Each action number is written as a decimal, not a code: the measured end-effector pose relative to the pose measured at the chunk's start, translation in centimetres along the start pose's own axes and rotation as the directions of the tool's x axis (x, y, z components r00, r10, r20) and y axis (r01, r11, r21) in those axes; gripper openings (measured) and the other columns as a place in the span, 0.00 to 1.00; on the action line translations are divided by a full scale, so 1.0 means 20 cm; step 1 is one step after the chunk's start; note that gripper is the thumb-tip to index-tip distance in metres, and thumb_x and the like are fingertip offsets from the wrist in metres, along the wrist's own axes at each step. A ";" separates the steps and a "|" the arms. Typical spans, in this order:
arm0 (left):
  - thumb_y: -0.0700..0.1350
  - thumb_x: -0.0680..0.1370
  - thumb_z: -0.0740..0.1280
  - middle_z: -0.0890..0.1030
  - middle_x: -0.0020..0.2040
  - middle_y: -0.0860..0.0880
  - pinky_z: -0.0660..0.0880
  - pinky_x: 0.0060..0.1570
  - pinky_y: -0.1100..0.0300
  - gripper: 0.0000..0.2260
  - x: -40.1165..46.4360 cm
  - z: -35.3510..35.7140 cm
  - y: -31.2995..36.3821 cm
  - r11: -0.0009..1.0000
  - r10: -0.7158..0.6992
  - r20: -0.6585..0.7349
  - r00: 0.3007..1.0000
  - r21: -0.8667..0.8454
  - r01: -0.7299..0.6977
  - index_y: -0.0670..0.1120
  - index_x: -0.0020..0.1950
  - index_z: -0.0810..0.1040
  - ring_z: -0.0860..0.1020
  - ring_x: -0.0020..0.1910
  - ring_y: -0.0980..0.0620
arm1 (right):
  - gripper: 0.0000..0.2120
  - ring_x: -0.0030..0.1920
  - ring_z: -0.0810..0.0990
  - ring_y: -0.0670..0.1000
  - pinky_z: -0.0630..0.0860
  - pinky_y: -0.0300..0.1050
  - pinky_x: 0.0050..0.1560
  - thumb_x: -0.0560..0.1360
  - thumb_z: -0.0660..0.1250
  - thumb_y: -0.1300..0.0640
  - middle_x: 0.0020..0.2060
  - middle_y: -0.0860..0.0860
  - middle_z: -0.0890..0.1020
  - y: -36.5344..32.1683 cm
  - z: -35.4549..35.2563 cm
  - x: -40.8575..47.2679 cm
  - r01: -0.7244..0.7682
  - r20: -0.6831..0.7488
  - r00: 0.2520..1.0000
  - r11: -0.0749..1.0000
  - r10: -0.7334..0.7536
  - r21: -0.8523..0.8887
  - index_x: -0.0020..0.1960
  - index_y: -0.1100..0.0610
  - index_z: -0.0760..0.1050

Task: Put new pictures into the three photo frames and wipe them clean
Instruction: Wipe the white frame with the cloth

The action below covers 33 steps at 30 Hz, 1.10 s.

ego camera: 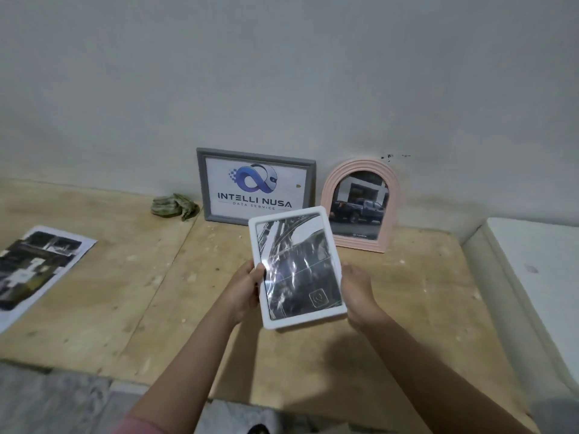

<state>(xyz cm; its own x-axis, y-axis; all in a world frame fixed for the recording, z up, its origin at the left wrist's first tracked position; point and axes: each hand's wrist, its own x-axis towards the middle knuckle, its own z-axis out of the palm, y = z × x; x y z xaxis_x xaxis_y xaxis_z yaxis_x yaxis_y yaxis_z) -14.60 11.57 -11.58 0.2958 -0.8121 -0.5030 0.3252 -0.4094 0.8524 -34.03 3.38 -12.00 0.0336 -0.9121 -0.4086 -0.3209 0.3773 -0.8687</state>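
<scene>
Head view, what's biggest?
— My plywood worktop [313,355], then the grey frame [255,186] and the pink arched frame [360,205], both leaning on the wall.

And your hands?
— Both hold the white frame [297,267] above the worktop: left hand [247,289] gripping its left edge, right hand [357,292] cupping its right edge. Printed sheet [34,267] far left, green cloth [174,206] beside the grey frame.

Dim, flat indoor light; glare streaks the glazing of the white photo frame [297,267] I hold, my arms' soft shadow falls below, edges bow and blur.
</scene>
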 end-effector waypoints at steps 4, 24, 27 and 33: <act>0.42 0.81 0.59 0.75 0.47 0.41 0.75 0.50 0.46 0.07 -0.07 -0.11 -0.01 0.999 -0.011 -0.172 0.985 -0.040 0.004 0.45 0.52 0.76 0.72 0.45 0.44 | 0.23 0.39 0.83 0.61 0.80 0.63 0.44 0.77 0.51 0.37 0.37 0.56 0.83 -0.01 0.13 0.00 0.004 0.096 0.995 0.998 0.003 -0.066 0.41 0.49 0.79; 0.44 0.83 0.55 0.77 0.46 0.43 0.79 0.33 0.54 0.10 -0.46 -1.61 0.14 0.949 0.045 -0.421 0.906 -0.264 -0.170 0.43 0.59 0.73 0.76 0.42 0.45 | 0.09 0.30 0.79 0.55 0.77 0.45 0.33 0.74 0.62 0.62 0.33 0.57 0.81 -0.35 1.63 -0.46 0.007 0.427 0.904 0.999 -0.021 0.034 0.42 0.62 0.80; 0.43 0.83 0.56 0.78 0.44 0.44 0.77 0.37 0.53 0.09 -0.46 -1.71 0.17 0.934 0.032 -0.458 0.888 -0.304 -0.190 0.43 0.57 0.74 0.77 0.39 0.47 | 0.09 0.30 0.79 0.50 0.73 0.37 0.25 0.76 0.60 0.63 0.36 0.55 0.81 -0.38 1.77 -0.40 -0.013 0.402 0.916 0.998 -0.013 0.062 0.48 0.62 0.79; 0.41 0.83 0.56 0.76 0.24 0.54 0.71 0.22 0.66 0.06 -0.35 -1.87 0.27 0.930 -0.006 -0.518 0.855 -0.318 -0.186 0.43 0.53 0.72 0.74 0.20 0.57 | 0.14 0.44 0.77 0.53 0.76 0.47 0.45 0.75 0.60 0.59 0.51 0.51 0.77 -0.46 2.08 -0.05 0.127 0.244 0.966 0.977 -0.083 -0.169 0.59 0.57 0.74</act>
<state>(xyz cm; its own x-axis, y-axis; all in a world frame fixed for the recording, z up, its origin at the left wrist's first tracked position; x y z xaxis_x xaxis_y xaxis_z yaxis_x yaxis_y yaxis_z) 18.65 30.71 -8.85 0.7165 -0.4763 -0.5097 0.5328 -0.0979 0.8406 8.31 7.40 -15.27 0.2898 -0.8737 -0.3907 -0.4690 0.2262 -0.8537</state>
